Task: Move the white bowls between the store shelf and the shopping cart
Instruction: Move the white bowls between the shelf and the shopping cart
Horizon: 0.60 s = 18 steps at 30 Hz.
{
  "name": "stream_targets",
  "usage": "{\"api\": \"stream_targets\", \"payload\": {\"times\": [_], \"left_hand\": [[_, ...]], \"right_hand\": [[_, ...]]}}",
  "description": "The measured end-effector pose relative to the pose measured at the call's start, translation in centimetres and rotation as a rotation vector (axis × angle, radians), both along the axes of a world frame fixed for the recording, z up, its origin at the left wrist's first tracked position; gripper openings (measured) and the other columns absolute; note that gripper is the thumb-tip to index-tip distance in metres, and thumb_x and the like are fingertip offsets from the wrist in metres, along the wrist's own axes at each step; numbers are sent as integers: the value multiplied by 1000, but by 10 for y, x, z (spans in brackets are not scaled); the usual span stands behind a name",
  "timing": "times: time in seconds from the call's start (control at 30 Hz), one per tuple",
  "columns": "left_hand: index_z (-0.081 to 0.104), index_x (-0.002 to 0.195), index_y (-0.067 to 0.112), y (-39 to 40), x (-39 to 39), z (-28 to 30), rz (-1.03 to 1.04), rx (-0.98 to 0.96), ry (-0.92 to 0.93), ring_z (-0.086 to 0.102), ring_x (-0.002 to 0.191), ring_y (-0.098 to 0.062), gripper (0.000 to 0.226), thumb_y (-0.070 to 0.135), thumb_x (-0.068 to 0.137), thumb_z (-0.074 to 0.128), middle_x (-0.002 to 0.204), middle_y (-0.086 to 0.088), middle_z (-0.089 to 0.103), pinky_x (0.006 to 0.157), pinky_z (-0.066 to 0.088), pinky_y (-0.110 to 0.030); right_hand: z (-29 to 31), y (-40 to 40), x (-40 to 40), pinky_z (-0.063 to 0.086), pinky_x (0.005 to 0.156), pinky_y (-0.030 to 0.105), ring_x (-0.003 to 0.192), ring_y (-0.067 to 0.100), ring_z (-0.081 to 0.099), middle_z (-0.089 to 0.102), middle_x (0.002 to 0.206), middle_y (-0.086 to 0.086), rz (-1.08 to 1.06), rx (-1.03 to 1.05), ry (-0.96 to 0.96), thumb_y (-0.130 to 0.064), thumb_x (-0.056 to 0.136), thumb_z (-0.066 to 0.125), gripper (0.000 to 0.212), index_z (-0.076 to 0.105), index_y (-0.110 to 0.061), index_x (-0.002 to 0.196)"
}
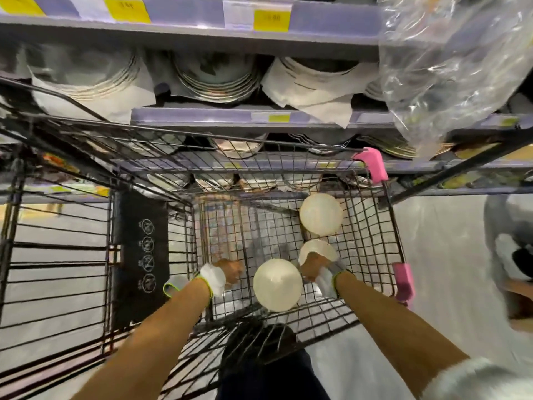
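1. We looked down into a black wire shopping cart (372, 241) with pink plastic corner guards, parked against a grey metal store shelf (202, 116) stacked with paper-wrapped plates and bowls.
2. Three round white bowls lay inside the cart basket — the far white bowl (321, 214) sat near the shelf end, the near white bowl (277, 284) lay closest to us between our two wrists, and the middle white bowl (317, 249) sat between them on the right side.
3. Our right hand (313, 268) reached down to the middle bowl, its grip wrapped over the bowl's near rim and holding it.
4. Our left hand (230, 274) hung low in the basket just left of the near bowl; it was blurred, so we could not tell whether its grip was clenched or loose, nor whether it touched the bowl.
5. A crumpled clear plastic sheet (450, 67) hung from the upper shelf at the right.
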<state>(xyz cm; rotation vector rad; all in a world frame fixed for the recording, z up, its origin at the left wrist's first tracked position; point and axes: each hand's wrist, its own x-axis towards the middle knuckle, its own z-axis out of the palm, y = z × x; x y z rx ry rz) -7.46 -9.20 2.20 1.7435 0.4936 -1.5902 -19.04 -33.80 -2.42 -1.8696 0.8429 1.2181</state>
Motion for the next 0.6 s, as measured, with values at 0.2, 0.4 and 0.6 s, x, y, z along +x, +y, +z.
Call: {"api": "stream_targets", "payload": {"times": [0.2, 0.4, 0.6], "left_hand": [[60, 98, 12, -7, -22, -40, 2, -49, 121, 58, 80, -20, 18, 27, 89, 62, 89, -4, 62, 79, 48, -32], [58, 104, 12, -16, -26, -63, 1, -70, 143, 55, 75, -21, 18, 25, 91, 59, 88, -4, 58, 80, 46, -33], [50, 125, 9, -16, -36, -70, -109, -135, 135, 60, 78, -21, 33, 21, 95, 55, 114, -12, 57, 67, 53, -28]], "right_hand": [[28, 23, 8, 37, 69, 28, 66, 18, 48, 56, 75, 10, -63, 30, 50, -8, 86, 56, 11, 58, 2, 82], [18, 24, 2, 54, 70, 31, 87, 28, 57, 62, 113, 17, -188, 91, 30, -16, 87, 58, 41, 55, 4, 123], [0, 26, -13, 44, 96, 48, 94, 28, 54, 58, 117, 9, -619, 160, 106, -14, 83, 53, 43, 53, -14, 126]]}}
